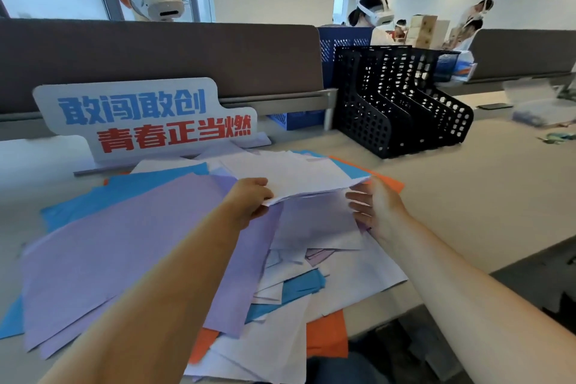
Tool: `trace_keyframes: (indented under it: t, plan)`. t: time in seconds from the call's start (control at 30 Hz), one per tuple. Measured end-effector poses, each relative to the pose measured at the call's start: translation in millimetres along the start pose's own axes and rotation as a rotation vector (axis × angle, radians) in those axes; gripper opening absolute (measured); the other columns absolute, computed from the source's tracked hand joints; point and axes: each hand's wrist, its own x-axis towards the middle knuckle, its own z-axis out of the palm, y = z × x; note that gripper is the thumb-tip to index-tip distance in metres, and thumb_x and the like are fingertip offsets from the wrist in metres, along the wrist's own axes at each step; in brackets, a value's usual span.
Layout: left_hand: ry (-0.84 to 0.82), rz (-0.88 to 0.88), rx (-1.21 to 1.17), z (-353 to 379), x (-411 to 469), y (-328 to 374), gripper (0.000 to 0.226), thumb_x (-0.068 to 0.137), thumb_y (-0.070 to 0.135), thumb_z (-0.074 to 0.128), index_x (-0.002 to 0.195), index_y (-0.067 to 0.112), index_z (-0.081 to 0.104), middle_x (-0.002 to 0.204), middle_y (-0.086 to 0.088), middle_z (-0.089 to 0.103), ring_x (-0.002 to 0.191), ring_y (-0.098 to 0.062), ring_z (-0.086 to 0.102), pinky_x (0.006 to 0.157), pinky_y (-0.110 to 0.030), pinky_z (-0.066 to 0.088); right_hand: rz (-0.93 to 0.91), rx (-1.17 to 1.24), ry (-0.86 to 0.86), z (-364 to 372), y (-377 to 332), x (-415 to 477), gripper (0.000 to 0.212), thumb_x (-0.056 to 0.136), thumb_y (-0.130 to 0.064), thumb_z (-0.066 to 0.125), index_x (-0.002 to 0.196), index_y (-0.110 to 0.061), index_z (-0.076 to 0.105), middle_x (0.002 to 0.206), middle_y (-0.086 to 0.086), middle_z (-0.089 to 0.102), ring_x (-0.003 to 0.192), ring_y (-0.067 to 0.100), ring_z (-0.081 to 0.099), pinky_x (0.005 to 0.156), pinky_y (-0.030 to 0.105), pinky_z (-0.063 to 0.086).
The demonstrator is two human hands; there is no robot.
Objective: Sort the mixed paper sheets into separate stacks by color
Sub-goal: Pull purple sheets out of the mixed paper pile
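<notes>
Currently, the left hand pinches the near-left corner of a thin bundle of white sheets. The bundle is raised above the mixed pile, which covers the desk in front of the person. The right hand is at the bundle's right corner with fingers straight and spread; whether it touches the paper cannot be determined. No separate colour stacks are visible, so sorting is judged to be at an early stage. Risks: the bundle is gripped at one corner only, so its sheets may fan out or slip back into the pile. Purple sheets lying beside and beneath the bundle may cling and lift with it. Sheets that appear to overhang the desk's near edge may slide off if the pile is disturbed.
</notes>
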Motion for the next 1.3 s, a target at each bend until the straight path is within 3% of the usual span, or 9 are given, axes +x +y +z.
trace_keyframes:
  t: [0.17,0.33,0.4,0.6,0.73,0.83,0.97,1.13,1.3]
  plan:
    - [-0.100,-0.051,0.337,-29.9,4.1,-9.0,0.042,0.091,-0.001,0.052,0.129,0.016,0.052,0.086,-0.006,0.053,0.070,-0.016,0.048,0.060,-0.025,0.047,0.042,-0.064,0.028,0.7,7.4,7.2,0.028,0.087,-0.017,0.037,0.076,-0.008,0.061,0.079,0.006,0.054,0.065,0.020,0.046,0.062,0.028,0.041]
    - [-0.207,-0.105,0.580,-54.4,0.1,-5.1,0.033,0.088,0.001,0.058,0.116,0.020,0.058,0.120,-0.004,0.050,0.111,-0.023,0.046,0.090,-0.030,0.040,0.052,-0.182,-0.020,1.9,6.8,9.0,0.015,0.091,-0.010,0.047,0.099,-0.004,0.059,0.080,0.007,0.052,0.069,0.018,0.052,0.072,0.030,0.048]
    - [-0.214,-0.104,0.639,-53.4,2.5,-2.5,0.034,0.087,0.000,0.058,0.114,0.021,0.057,0.123,-0.003,0.048,0.113,-0.023,0.043,0.094,-0.031,0.037,0.038,-0.172,-0.015,1.0,7.8,10.2,0.007,0.089,-0.007,0.052,0.093,-0.003,0.055,0.072,0.008,0.049,0.060,0.018,0.052,0.060,0.028,0.048]
    - [-0.115,-0.039,0.639,-41.3,6.4,-3.9,0.042,0.085,0.000,0.059,0.125,0.014,0.053,0.126,-0.007,0.049,0.110,-0.021,0.044,0.100,-0.030,0.038,0.050,-0.278,-0.037,3.4,10.7,14.1,0.019,0.087,-0.004,0.049,0.069,-0.009,0.046,0.053,0.004,0.053,0.042,0.015,0.051,0.038,0.017,0.036]
    - [-0.034,-0.039,0.480,-41.2,4.7,-7.3,0.044,0.085,-0.001,0.057,0.127,0.010,0.053,0.115,-0.009,0.050,0.100,-0.024,0.048,0.083,-0.027,0.043,0.055,-0.385,0.008,3.9,14.9,21.6,0.010,0.083,0.001,0.047,0.076,-0.006,0.049,0.071,0.010,0.048,0.064,0.020,0.046,0.059,0.024,0.035]
    - [0.041,-0.062,0.321,-41.2,2.1,-6.8,0.045,0.087,-0.002,0.055,0.131,0.007,0.050,0.111,-0.011,0.049,0.093,-0.025,0.050,0.076,-0.028,0.045,0.031,-0.425,0.005,3.4,17.7,25.2,0.020,0.079,0.007,0.046,0.065,-0.007,0.043,0.068,0.009,0.040,0.065,0.019,0.039,0.059,0.025,0.030]
    - [0.080,-0.068,0.277,-42.9,-1.0,-6.9,0.047,0.088,-0.003,0.052,0.134,0.005,0.048,0.108,-0.009,0.046,0.090,-0.024,0.047,0.079,-0.026,0.041,-0.219,-0.573,0.150,1.5,2.5,19.5,0.025,0.085,0.006,0.041,0.067,-0.009,0.049,0.074,0.010,0.047,0.070,0.020,0.042,0.053,0.029,0.029]
    - [0.062,-0.055,0.290,-47.3,-4.1,-9.1,0.047,0.086,-0.005,0.052,0.131,0.009,0.052,0.110,-0.009,0.047,0.076,-0.019,0.050,0.061,-0.020,0.043,-0.535,-0.599,0.374,-3.8,-30.3,2.9,0.017,0.089,0.000,0.036,0.087,-0.011,0.048,0.087,0.007,0.051,0.081,0.024,0.045,0.067,0.031,0.034]
    - [-0.037,-0.082,0.299,-48.6,-9.1,-9.5,0.045,0.086,-0.001,0.053,0.127,0.018,0.056,0.119,-0.011,0.051,0.078,-0.022,0.055,0.063,-0.023,0.049,-1.040,-0.685,0.473,7.8,-62.9,-21.2,0.017,0.097,-0.017,0.045,0.097,-0.004,0.056,0.085,0.006,0.057,0.076,0.025,0.049,0.063,0.029,0.031]
